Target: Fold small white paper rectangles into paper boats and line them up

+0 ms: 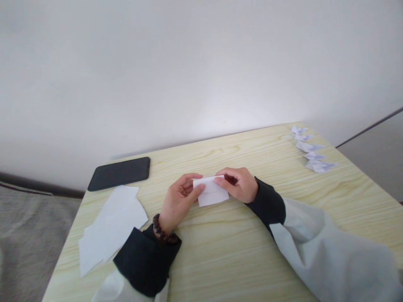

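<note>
A small folded white paper (212, 193) lies on the light wooden table (239, 251), held at both ends. My left hand (179, 202) pinches its left edge, thumb on top and fingers curled behind. My right hand (239, 183) is closed on the paper's upper right edge, thumb pressing the fold. A dark bead bracelet (163, 234) circles my left wrist.
A stack of white paper sheets (110, 226) lies at the table's left front. A black phone (120, 173) rests face down at the back left. Several small folded paper pieces (311, 153) sit in a row at the back right corner. A white wall stands behind.
</note>
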The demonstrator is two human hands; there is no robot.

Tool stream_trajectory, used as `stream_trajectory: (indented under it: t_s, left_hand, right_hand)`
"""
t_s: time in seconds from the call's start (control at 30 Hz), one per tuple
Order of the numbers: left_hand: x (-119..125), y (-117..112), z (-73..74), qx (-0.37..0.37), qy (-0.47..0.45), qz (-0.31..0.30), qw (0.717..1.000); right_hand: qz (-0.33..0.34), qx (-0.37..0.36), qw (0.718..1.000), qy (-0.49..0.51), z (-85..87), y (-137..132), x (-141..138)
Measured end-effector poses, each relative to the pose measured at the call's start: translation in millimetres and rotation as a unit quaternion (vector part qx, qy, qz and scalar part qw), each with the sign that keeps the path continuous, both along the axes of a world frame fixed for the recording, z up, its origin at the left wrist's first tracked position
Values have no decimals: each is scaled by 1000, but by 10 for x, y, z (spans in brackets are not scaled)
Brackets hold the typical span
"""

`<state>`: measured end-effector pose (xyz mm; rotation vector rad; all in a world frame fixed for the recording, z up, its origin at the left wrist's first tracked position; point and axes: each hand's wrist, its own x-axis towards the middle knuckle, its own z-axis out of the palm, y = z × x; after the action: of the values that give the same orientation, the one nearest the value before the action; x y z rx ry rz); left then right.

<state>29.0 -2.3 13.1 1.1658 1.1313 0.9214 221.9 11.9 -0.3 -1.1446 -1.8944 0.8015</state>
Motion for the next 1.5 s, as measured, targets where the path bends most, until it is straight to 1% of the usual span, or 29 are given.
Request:
stream_trajectory:
  t_s: [0.1,0.23,0.33,0.47,0.6,0.83,1.07,1.3,1.5]
  left_hand:
    - [11,-8,26,-16,38,19,999]
    - [15,3,-14,0,79,31,996]
    - [15,11,-51,5,74,32,997]
    - [16,14,-60,13,68,30,997]
    - [22,7,-41,22,75,30,996]
    - [24,-13,-16,25,99,6,995]
    - [11,2,-52,18,93,17,995]
    - [16,-1,-39,10,83,28,996]
    - [12,3,-36,3,78,23,997]
  right_hand:
    - [8,12,1000,-5,2,-2,-8]
    - [24,16,1000,2,-2,-5,6]
    - [30,1,1000,7,3,-7,6]
    - [15,-18,1000,6,5,-3,-9]
    - [7,-4,1000,-2,-6,5,-12]
    - [8,1,1000,5,-14,5,-5]
    - [16,4,1000,12,-13,4,-2]
    - [17,6,1000,15,-22,6,-1]
    - [19,22,999,18,-35,13,0]
